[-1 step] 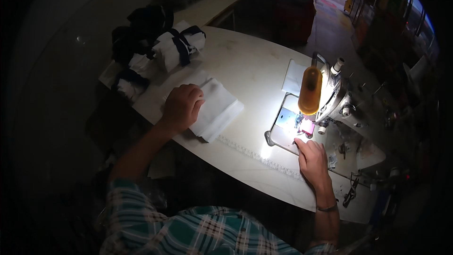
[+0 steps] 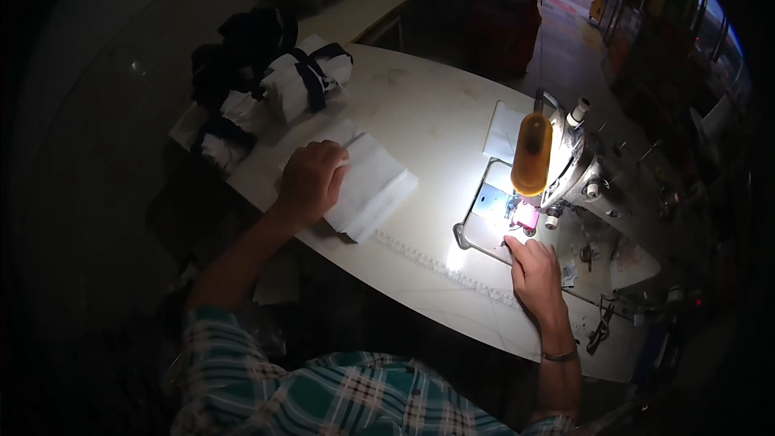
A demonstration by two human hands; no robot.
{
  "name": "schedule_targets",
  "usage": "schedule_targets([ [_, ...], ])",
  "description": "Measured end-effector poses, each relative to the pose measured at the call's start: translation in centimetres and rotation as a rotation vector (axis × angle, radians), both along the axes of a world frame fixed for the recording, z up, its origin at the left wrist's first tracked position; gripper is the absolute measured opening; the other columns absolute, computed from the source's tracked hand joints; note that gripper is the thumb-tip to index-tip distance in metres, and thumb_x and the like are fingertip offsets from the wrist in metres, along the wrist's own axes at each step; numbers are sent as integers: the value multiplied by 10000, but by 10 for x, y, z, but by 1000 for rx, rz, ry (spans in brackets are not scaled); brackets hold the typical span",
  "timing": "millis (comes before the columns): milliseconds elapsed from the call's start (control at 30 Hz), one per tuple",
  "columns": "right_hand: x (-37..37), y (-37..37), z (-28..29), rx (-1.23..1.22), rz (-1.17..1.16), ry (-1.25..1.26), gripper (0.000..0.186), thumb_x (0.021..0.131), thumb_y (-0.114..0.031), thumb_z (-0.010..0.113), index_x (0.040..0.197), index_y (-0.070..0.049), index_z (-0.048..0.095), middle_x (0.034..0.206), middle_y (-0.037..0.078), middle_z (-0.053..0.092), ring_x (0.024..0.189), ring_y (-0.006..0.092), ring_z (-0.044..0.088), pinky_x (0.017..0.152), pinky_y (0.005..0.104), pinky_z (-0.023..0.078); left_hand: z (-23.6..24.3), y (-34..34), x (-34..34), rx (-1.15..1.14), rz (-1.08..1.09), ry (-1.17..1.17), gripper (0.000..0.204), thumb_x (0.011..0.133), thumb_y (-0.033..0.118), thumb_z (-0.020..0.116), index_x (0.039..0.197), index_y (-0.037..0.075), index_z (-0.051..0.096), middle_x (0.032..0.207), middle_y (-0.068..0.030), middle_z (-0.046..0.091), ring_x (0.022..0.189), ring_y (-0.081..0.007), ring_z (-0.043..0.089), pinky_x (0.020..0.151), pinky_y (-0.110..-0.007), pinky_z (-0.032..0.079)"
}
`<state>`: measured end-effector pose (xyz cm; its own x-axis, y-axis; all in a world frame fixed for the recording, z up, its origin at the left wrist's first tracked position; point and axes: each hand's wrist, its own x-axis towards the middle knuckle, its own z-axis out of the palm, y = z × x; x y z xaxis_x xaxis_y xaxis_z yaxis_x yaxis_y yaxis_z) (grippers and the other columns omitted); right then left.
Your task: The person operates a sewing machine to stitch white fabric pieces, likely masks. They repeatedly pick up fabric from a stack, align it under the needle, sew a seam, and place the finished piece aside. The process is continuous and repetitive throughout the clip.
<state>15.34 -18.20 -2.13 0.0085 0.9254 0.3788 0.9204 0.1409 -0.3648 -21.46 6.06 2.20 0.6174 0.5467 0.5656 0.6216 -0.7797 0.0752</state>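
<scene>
My left hand (image 2: 312, 182) is curled at the upper left edge of a folded stack of white cloth (image 2: 371, 186), with its fingers closed on the cloth. The fingertips partly hide the edge they grip. To the right, my right hand (image 2: 535, 274) is at the near edge of the sewing machine's flat plate (image 2: 483, 230), thumb and index finger drawn together. A tiny dark bit shows at those fingertips, too small to name. Just beyond them, the lit needle area of the sewing machine (image 2: 569, 165) has a pink part (image 2: 525, 216) on it.
Bundles of white and dark cloth (image 2: 295, 85) lie at the table's far left. A yellow-orange housing (image 2: 532, 153) juts over the plate. A measuring scale (image 2: 436, 270) runs along the table's near side. Small dark snips (image 2: 600, 331) lie at the right. A second table (image 2: 355, 16) stands behind.
The top of the white cloth has shifted very slightly beside my left hand. Both hands keep their places.
</scene>
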Motion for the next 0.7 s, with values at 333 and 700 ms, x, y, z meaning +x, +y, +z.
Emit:
schedule_targets([
  [333, -2, 2, 2, 26, 21, 36, 300, 940, -11, 643, 1224, -37, 736, 837, 118, 591, 843, 314, 597, 790, 419, 447, 15, 23, 23, -855, 117, -2, 344, 937, 256, 781, 1141, -13, 711, 980, -150, 776, 856, -263, 741, 787, -378, 564],
  [700, 0, -4, -2, 3, -43, 23, 318, 937, -36, 633, 1233, -90, 736, 911, 112, 644, 879, 326, 629, 846, 425, 492, 28, -81, 112, -1497, -172, -97, 446, 1015, 231, 712, 1346, -47, 603, 1121, -147, 753, 995, -205, 719, 945, -373, 565],
])
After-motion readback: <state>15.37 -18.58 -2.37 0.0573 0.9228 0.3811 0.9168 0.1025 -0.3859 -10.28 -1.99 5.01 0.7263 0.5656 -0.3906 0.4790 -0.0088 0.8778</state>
